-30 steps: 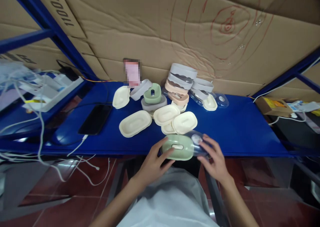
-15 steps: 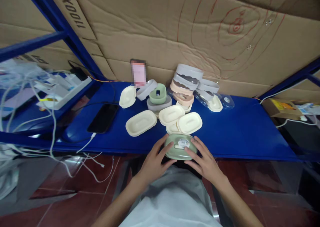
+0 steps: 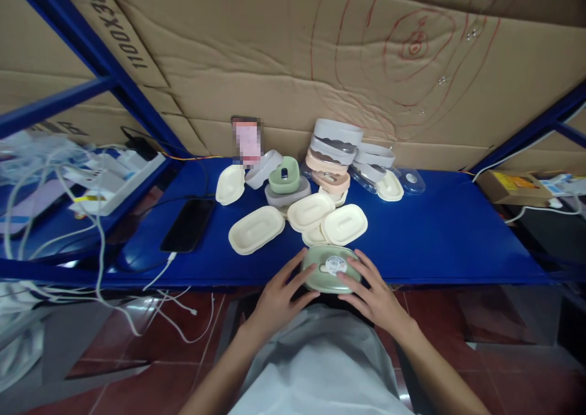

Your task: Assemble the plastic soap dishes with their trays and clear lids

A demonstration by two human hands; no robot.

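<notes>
A green oval soap box (image 3: 315, 276) with a clear lid and a round white label is held at the front edge of the blue table. My left hand (image 3: 284, 293) grips its left end, fingers on the lid and thumb at the near side. From the right, my right hand (image 3: 373, 290) holds the other end the same way. Just beyond it lie several cream oval trays, among them one tray (image 3: 344, 224) close to the box and another tray (image 3: 256, 229) farther left. What is inside the box cannot be made out.
Behind the trays stand a green box part (image 3: 284, 183) and a stack of grey and peach parts (image 3: 336, 135). Clear lids (image 3: 412, 180) lie at the right. A black phone (image 3: 187, 226) with a white cable is on the left, near a white power strip (image 3: 123, 180). Cardboard (image 3: 256, 49) walls the back.
The view has shifted slightly. Both hands keep their hold on the green soap box, which stays in nearly the same place.
</notes>
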